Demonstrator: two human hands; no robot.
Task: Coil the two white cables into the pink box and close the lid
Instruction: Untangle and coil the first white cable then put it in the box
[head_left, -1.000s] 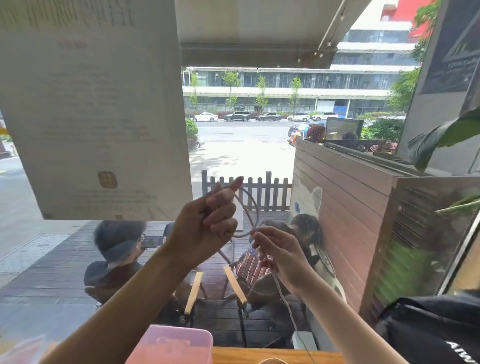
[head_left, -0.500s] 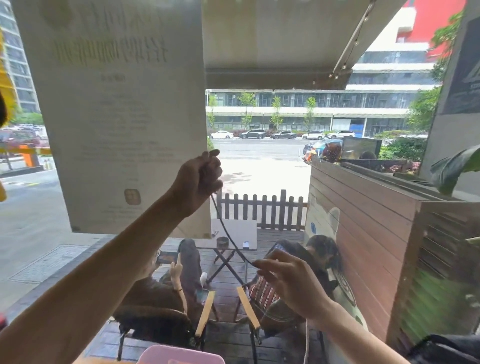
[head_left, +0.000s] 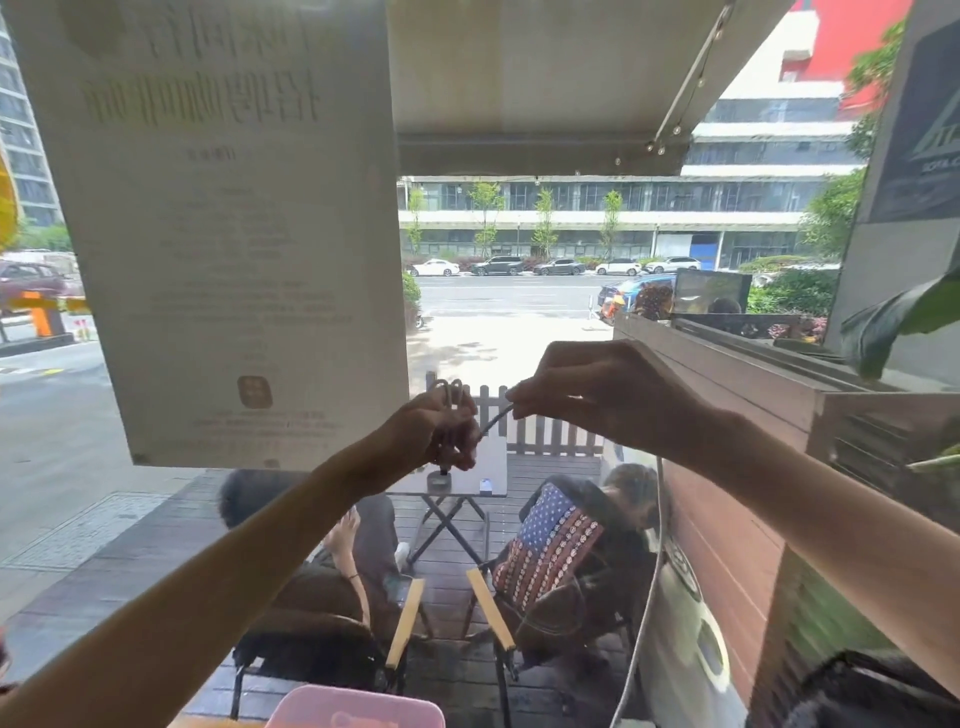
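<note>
The white cable (head_left: 493, 418) runs taut between my hands, loops bunched in my closed left hand (head_left: 441, 436), my right hand (head_left: 587, 395) pinching the strand. Still coiling; next another wrap, then into the closed pink box (head_left: 358, 707) below.

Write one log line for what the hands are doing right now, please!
left hand: shut on coiled loops of white cable | right hand: pinching same cable, tail hanging down | pink box: lid on, below | step: coiling

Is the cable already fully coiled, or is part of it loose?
Partly coiled. The left hand holds small loops, the right hand pinches the cable, and a long tail hangs down loose.
</note>
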